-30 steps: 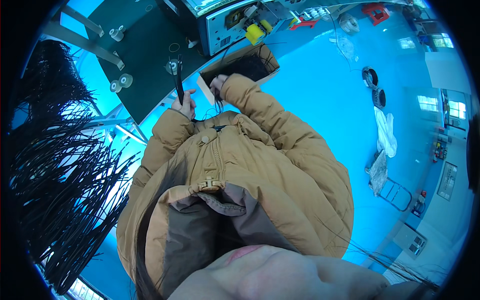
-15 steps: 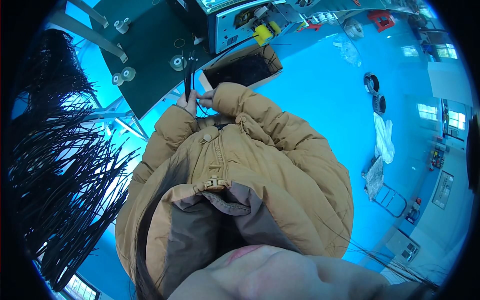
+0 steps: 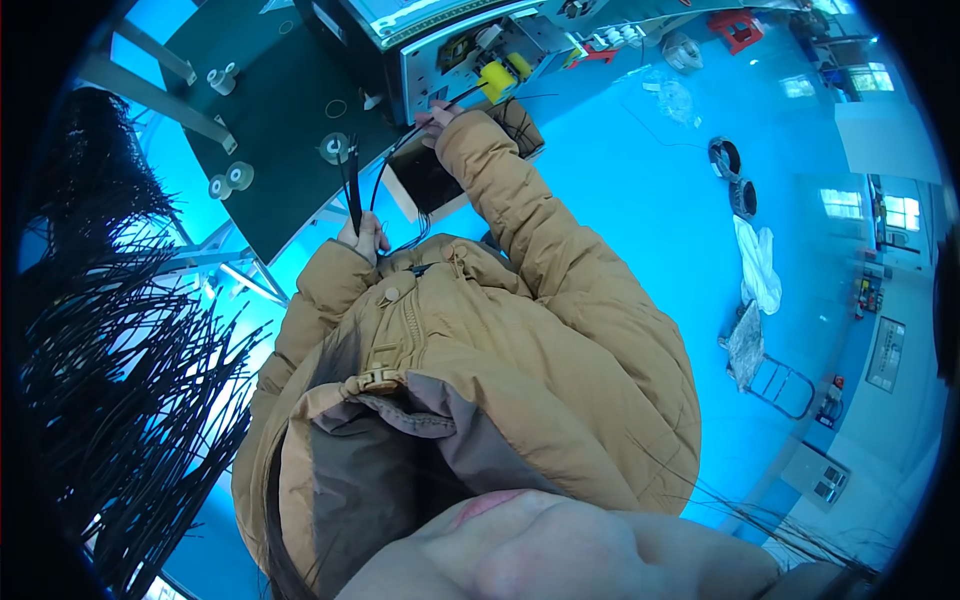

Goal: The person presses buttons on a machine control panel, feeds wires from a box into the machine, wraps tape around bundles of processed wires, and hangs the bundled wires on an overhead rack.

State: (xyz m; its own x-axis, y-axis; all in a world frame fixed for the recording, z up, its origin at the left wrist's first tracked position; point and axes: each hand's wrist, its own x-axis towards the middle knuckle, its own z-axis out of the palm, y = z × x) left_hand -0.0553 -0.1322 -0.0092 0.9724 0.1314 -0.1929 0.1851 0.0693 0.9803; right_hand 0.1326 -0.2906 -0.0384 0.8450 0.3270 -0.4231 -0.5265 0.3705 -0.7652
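My left hand [image 3: 362,235] sits close to my chest and grips a bundle of thin black cables [image 3: 352,185] that stand up from the fist. My right hand [image 3: 436,119] is stretched forward to the grey machine [image 3: 440,50], pinching a single black cable [image 3: 400,145] at the machine's front, beside a yellow roller [image 3: 495,80]. The cable runs back in a curve toward my left hand. Both arms are in tan padded jacket sleeves. An open cardboard box [image 3: 430,175] lies under my right forearm.
A dark green worktable [image 3: 280,130] carries white spools [image 3: 232,180]. A large mass of black cables [image 3: 110,370] hangs at my left. On the blue floor lie tape rolls [image 3: 735,180], white cloth [image 3: 758,265] and a small metal frame [image 3: 785,385].
My right hand has left my left hand and reached forward to the machine, drawing one cable with it. My left hand stayed near my chest with the bundle.
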